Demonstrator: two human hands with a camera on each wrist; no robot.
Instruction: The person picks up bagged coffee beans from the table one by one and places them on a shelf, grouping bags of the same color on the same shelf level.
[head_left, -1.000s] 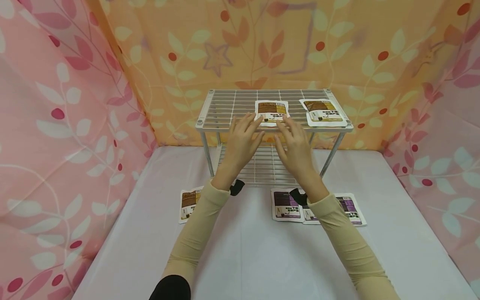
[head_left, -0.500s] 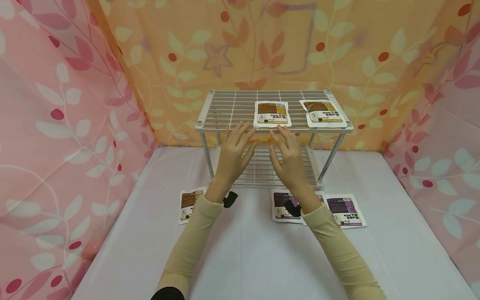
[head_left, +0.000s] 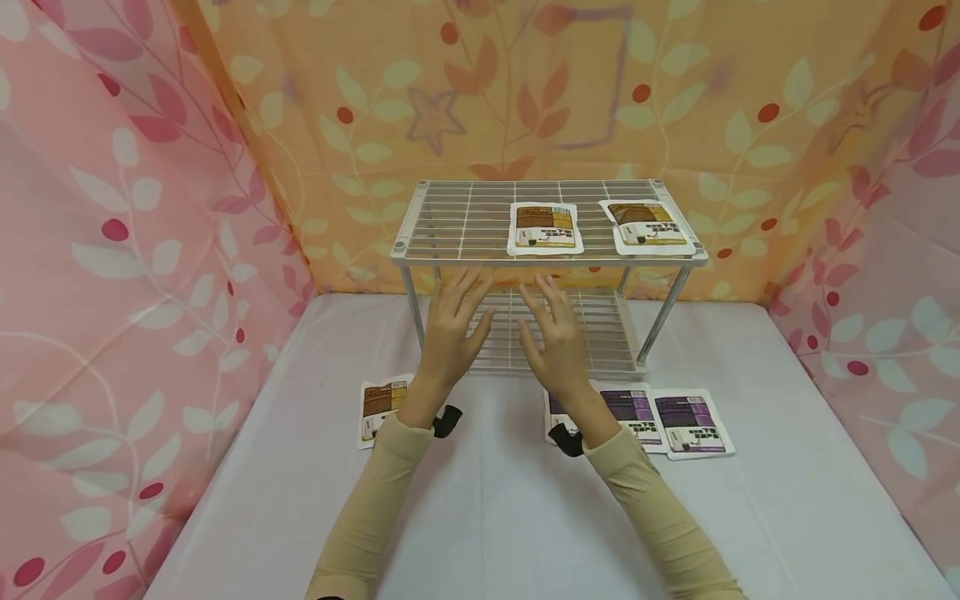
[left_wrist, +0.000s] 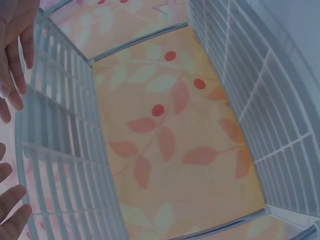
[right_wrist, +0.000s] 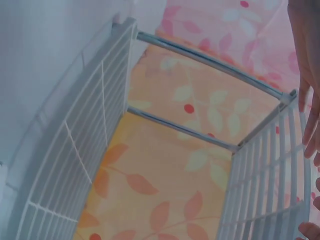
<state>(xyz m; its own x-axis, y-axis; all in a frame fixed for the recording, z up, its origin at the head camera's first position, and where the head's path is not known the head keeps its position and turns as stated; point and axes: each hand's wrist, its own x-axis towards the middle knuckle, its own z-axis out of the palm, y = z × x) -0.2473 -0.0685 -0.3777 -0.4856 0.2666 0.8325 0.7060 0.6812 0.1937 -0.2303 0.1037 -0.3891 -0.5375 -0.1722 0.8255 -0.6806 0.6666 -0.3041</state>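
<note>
My left hand [head_left: 452, 333] and right hand [head_left: 557, 350] are held in the air in front of the wire rack [head_left: 450, 217], below its top shelf's front edge. Both have their fingers spread and extended, with nothing in them. A white pouch with a brown and yellow label [head_left: 545, 228] lies flat at the middle of the top shelf. Another brown-labelled pouch [head_left: 648, 227] lies to its right. On the table, a third brown-labelled pouch [head_left: 382, 402] is partly covered by the left forearm. Fingers [left_wrist: 15, 65] appear at the left wrist view's edge.
Several purple-labelled pouches [head_left: 690, 422] lie side by side on the white table [head_left: 487, 517], front right of the rack; the right arm partly covers them. The lower shelf [head_left: 510, 350] sits close to the tabletop. Patterned cloth walls [head_left: 360, 100] stand behind and at both sides.
Both hands have drawn back from the middle pouch at the top shelf's edge, moving down and slightly left. The pouches on the shelf stay where they were.
</note>
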